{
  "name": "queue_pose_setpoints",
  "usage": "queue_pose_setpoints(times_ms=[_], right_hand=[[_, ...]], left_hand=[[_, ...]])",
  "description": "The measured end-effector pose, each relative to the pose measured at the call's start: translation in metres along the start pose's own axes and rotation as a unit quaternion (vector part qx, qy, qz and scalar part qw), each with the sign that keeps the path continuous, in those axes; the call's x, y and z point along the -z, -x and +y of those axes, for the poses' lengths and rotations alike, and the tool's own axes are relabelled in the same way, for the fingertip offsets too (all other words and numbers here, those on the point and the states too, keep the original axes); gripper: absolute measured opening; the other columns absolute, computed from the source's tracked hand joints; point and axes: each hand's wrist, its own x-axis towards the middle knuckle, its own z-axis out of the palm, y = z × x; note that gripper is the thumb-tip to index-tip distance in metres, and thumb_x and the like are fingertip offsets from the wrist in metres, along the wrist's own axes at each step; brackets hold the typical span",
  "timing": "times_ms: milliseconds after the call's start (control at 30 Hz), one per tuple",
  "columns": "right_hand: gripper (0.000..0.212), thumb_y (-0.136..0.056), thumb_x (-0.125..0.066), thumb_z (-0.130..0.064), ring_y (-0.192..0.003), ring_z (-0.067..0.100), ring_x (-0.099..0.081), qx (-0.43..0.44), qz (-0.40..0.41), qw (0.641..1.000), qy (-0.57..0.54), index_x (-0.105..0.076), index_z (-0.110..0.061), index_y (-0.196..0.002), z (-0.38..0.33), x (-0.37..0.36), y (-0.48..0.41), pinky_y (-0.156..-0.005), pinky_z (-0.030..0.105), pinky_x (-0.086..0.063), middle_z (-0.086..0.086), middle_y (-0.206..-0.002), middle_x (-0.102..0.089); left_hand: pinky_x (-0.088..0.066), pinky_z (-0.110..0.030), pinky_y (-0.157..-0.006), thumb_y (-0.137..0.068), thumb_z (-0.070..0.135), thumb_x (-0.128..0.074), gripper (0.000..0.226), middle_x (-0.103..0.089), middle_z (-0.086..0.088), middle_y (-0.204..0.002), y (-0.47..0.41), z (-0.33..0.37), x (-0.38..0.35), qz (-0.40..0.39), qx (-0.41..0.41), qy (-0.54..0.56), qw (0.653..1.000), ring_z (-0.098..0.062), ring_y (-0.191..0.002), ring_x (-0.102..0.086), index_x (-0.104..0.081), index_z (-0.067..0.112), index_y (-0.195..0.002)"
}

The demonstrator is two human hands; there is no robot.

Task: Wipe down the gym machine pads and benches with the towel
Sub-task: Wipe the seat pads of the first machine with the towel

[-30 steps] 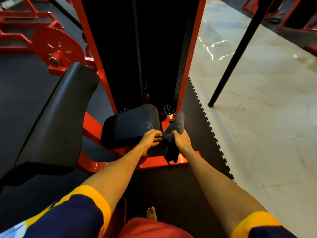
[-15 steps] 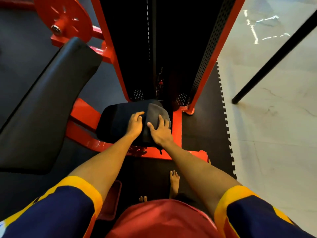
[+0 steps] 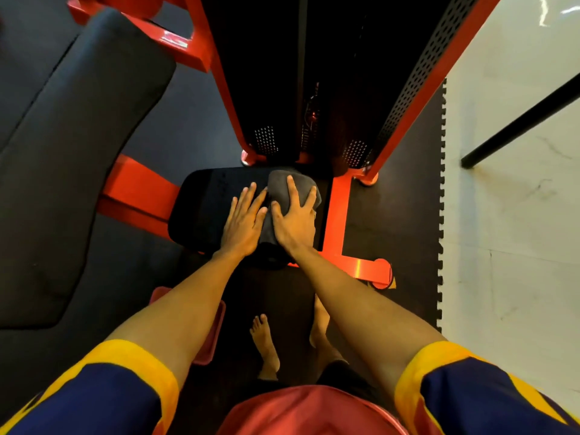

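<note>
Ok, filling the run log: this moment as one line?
step: seat pad wipe | right hand: spread flat, pressing grey towel on pad | left hand: flat on pad, beside towel

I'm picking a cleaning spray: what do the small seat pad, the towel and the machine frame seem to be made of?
The seat pad looks like black vinyl or faux leather over padding: smooth, faintly sheened, rounded edges. The towel seems soft grey cloth, perhaps microfibre: matte and bunched in folds. The frame looks like metal with glossy orange-red paint: square edges, bright highlights.
</note>
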Motion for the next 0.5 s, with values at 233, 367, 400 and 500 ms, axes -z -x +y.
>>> queue_pose_setpoints(times_ms=[233, 367, 400, 500], right_hand=[[0.065, -0.107, -0.048, -0.045, -0.146, 0.037, -0.039, -0.070, 0.019, 0.982, -0.175, -0.019, -0.034, -0.164, 0.022, 0.011, -0.033, -0.116, 0.044, -0.034, 0.008, -0.164, -0.037], [0.063, -0.108, -0.050, -0.032, -0.151, 0.030, -0.030, -0.002, 0.074, 0.988, -0.136, -0.022, -0.028, -0.164, 0.023, -0.013, 0.044, -0.106, 0.021, -0.026, 0.006, -0.171, -0.019], [0.063, -0.107, -0.050, -0.035, -0.153, 0.031, -0.025, 0.009, 0.072, 0.991, -0.108, -0.022, -0.032, -0.164, 0.021, -0.021, 0.063, -0.111, 0.027, -0.028, 0.005, -0.173, -0.011], [0.062, -0.104, -0.043, -0.048, -0.157, 0.042, -0.006, 0.054, 0.058, 0.997, 0.012, -0.026, -0.037, -0.162, 0.021, -0.032, 0.070, -0.124, 0.056, -0.020, 0.008, -0.173, -0.001]], left_hand=[[0.009, -0.034, -0.127, -0.111, 0.033, -0.023, 0.052, 0.001, 0.004, -0.171, 0.005, -0.002, -0.005, 0.020, -0.011, -0.014, 1.000, -0.012, -0.157, 0.007, -0.012, 0.033, -0.163], [0.006, -0.036, -0.128, -0.111, 0.030, -0.025, 0.053, 0.000, 0.001, -0.171, 0.005, -0.003, -0.004, 0.021, -0.016, -0.013, 1.000, -0.013, -0.157, 0.005, -0.012, 0.031, -0.163], [0.005, -0.038, -0.128, -0.111, 0.030, -0.026, 0.053, 0.001, 0.001, -0.171, 0.004, -0.003, -0.005, 0.021, -0.015, -0.015, 1.000, -0.013, -0.157, 0.006, -0.011, 0.032, -0.162], [0.009, -0.037, -0.127, -0.109, 0.039, -0.029, 0.060, 0.013, 0.006, -0.167, 0.002, -0.008, -0.009, 0.006, -0.014, -0.042, 0.999, -0.013, -0.156, 0.011, -0.004, 0.029, -0.163]])
